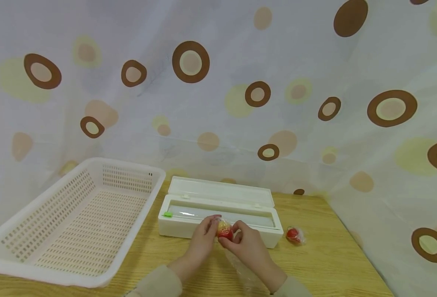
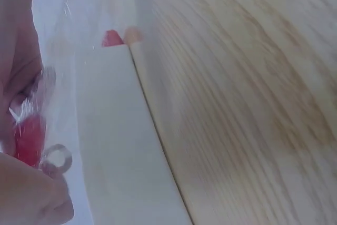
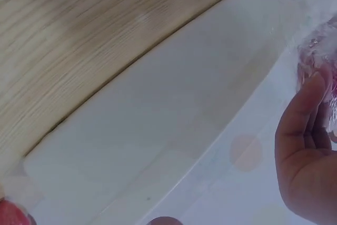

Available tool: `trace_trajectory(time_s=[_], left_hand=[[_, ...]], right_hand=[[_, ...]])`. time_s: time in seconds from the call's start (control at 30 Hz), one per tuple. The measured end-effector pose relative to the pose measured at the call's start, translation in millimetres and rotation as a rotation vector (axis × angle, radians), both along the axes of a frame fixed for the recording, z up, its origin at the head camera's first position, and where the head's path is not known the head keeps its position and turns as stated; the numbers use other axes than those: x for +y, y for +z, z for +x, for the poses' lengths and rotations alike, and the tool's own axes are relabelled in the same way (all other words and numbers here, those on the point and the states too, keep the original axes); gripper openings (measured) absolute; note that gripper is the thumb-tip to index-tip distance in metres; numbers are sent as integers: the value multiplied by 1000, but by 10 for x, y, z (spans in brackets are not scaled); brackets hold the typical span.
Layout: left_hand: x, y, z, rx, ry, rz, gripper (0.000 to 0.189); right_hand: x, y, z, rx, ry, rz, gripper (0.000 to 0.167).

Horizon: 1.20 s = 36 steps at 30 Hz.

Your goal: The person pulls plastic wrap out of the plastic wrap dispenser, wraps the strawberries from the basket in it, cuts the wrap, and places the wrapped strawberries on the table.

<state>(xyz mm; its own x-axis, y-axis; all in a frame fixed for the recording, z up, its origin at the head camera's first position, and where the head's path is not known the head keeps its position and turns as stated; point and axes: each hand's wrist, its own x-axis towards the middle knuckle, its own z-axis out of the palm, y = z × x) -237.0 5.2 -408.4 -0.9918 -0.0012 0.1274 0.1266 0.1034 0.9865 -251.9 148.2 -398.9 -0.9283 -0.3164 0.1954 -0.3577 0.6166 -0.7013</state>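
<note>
Between both hands, in front of a long white box, is a small red-and-yellow round fruit [image 1: 225,232] in clear plastic film. My left hand [image 1: 202,238] grips its left side, fingers at the film around the top. From the right, my right hand [image 1: 249,246] pinches the fruit with thumb and fingers. The right wrist view shows this hand [image 3: 308,146] curled at the crinkled film [image 3: 316,51]. Red skin shows through shiny film on the fruit [image 2: 30,139] in the left wrist view. A loose length of clear film [image 1: 242,270] trails below the right hand.
The white cling film box [image 1: 177,231] stands behind the hands, its lid [image 1: 222,192] raised, a green slider [image 1: 167,214] at its left end. Another film-wrapped red fruit [image 1: 294,235] lies right of it. At left is a large white perforated basket [image 1: 103,278]. A patterned sheet [image 1: 218,103] hangs behind.
</note>
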Motion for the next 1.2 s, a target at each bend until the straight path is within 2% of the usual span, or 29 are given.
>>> trace_trajectory(time_s=[0.17,0.23,0.3,0.37,0.5,0.6,0.7,0.8,0.9,1.0,1.1,1.2], left_hand=[[40,60,19,-40,-91,112,54],[37,65,8,-56,-139,169,51],[24,68,-9,-69,-151,214,46],[2,70,-29,-61,-134,228,44],[-55,97,-71,-16,-80,236,39],[-98,121,-111,1,-64,253,40],[-138,142,-132,-20,-86,303,41],[-173,153,-119,-70,-159,371,36],[-197,141,-111,-133,-245,317,37],[-202,110,-114,-166,-311,211,42],[-186,88,-100,-188,-320,127,45],[-170,86,-71,-194,-316,62,43]], right_hand=[[-106,80,39,53,-43,-59,31],[-129,93,40,74,-55,-63,28],[-140,92,36,84,-57,-70,28],[-138,76,39,74,-36,-88,32],[-105,11,70,45,22,-55,39],[-68,-47,80,35,68,10,25],[-33,-101,54,-13,138,-7,15],[8,-144,-8,-86,212,-106,14],[47,-141,-78,-206,193,-230,16],[76,-114,-135,-321,92,-338,22],[96,-96,-168,-401,33,-433,26],[132,-84,-187,-492,69,-539,27]])
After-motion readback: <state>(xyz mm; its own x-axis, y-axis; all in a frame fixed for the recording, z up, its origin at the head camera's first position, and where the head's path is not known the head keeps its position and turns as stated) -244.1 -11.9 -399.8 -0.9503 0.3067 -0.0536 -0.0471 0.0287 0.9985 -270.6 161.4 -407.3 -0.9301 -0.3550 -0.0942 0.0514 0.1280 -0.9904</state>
